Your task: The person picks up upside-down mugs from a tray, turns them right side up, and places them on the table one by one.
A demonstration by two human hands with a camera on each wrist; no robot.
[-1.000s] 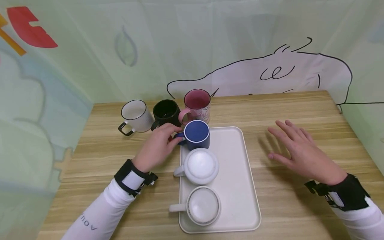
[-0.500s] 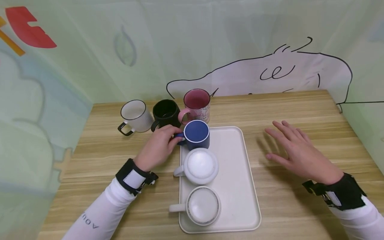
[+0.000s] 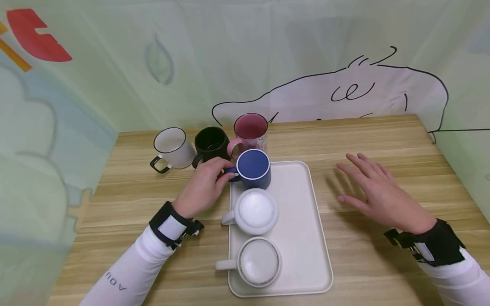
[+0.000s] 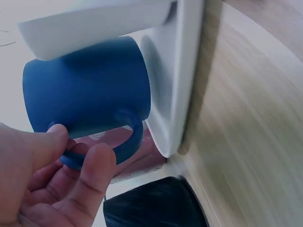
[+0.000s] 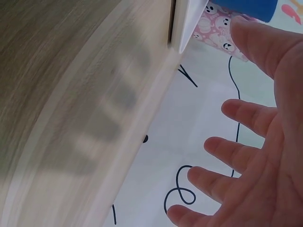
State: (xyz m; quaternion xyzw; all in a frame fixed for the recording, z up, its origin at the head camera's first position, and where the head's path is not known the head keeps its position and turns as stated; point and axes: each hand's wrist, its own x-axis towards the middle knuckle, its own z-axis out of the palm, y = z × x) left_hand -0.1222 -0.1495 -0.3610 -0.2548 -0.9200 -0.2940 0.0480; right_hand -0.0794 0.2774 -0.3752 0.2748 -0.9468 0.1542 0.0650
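My left hand [image 3: 204, 185] pinches the handle of a navy blue mug [image 3: 260, 180] between thumb and fingers. The mug is upside down, its flat white-edged base facing up, close over the far left corner of a white tray [image 3: 306, 238]. In the left wrist view the blue mug [image 4: 90, 90] shows its side, with thumb and fingertips at the handle [image 4: 130, 144]. Two upturned white mugs, a rounded one [image 3: 256, 211] and a straighter one [image 3: 259, 262], stand on the tray, handles pointing left. My right hand [image 3: 386, 199] hovers right of the tray, fingers spread, holding nothing.
Behind the tray stands a pink mug [image 3: 250, 127], upright. Left of it are a black mug [image 3: 212, 144] and a white mug with a black handle [image 3: 174, 148], both upright. A printed cloth [image 3: 306, 55] hangs along the wooden table's back edge.
The blue mug has shifted slightly right and up in the head view, with my left hand on its handle. My right hand has drifted slightly left, fingers still spread.
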